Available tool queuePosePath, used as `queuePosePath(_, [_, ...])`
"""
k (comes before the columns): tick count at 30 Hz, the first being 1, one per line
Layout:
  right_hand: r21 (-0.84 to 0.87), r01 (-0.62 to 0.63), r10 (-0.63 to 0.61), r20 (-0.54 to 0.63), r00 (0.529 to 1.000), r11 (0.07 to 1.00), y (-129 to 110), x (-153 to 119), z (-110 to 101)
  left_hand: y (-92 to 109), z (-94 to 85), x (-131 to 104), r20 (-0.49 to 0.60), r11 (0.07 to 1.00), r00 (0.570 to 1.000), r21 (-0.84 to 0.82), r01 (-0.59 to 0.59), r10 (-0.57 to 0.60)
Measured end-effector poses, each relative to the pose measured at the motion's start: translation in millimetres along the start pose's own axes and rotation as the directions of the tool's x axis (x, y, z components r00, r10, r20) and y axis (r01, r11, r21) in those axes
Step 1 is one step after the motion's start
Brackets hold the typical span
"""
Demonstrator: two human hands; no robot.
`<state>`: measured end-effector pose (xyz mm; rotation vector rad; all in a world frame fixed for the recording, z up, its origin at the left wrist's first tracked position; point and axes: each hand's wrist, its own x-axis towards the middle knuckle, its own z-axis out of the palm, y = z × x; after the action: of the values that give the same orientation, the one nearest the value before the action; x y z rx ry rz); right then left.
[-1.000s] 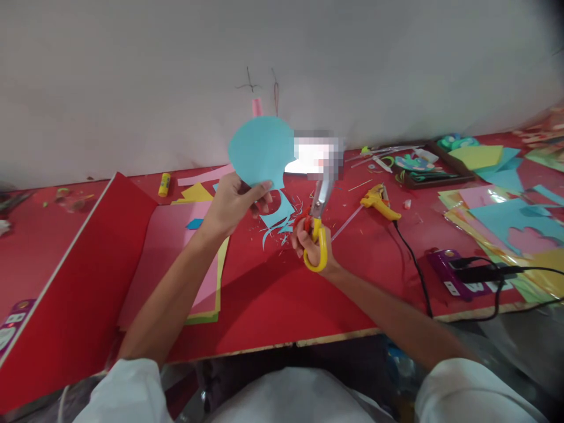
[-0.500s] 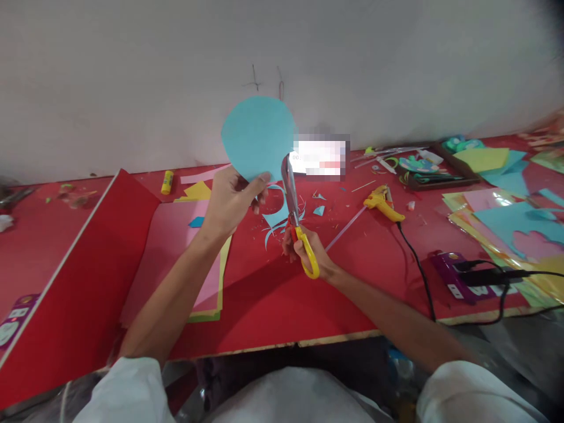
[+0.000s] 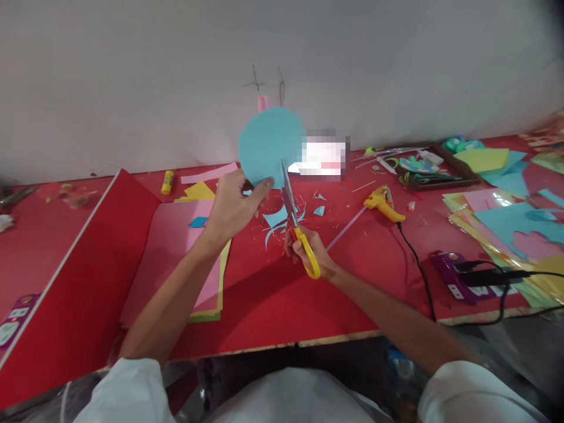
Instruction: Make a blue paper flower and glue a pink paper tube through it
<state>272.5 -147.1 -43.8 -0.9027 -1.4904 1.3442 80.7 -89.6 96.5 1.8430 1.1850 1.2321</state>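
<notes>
A roughly round piece of light blue paper is pinched at its lower edge by my left hand, thumb in front. It is held up above the table. My right hand grips scissors with yellow and red handles, and their blades point up at the paper's lower right edge. One blade tip lies in front of the paper. Whether the blades are biting into it, I cannot tell. Under the hands, curved blue paper scraps are scattered on the red table.
At left stand a red board, pink and yellow sheets and a glue stick. A yellow glue gun with a cord lies right, near a purple power strip, a dark tray and colored papers. A blurred bright screen stands behind.
The blue paper has shifted right and slightly down, and looks turned in my left hand. The scissor blades have opened a little and now overlap the paper's lower right. My right hand has barely moved.
</notes>
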Motion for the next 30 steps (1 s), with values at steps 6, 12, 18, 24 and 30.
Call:
queuePosePath(6, [0.018,0.033,-0.033,-0.009,0.999,0.999,-0.6,-0.1,0.3,1.8,1.5,-1.3,-0.001,0.995,1.0,0.103,0.015,-0.015])
queuePosePath(12, [0.031,0.02,-0.019,-0.012,1.0,0.999,6.0,-0.5,0.1,5.7,6.4,-4.0,0.0,0.996,0.999,0.083,0.041,-0.041])
queuePosePath(18, [0.076,0.031,-0.029,-0.024,0.999,0.997,9.1,-1.3,1.6,0.4,12.4,-7.0,-0.003,0.995,0.995,-0.004,0.095,-0.095])
queuePosePath(24, [0.077,0.036,-0.033,-0.034,0.999,0.996,13.0,-1.5,2.3,-2.8,18.1,-8.9,0.019,0.985,0.992,-0.121,0.127,-0.125])
queuePosePath(30, [0.092,0.051,-0.047,-0.044,0.998,0.994,14.9,-1.3,3.7,-4.4,24.0,-10.8,0.032,0.969,0.985,-0.176,0.171,-0.168])
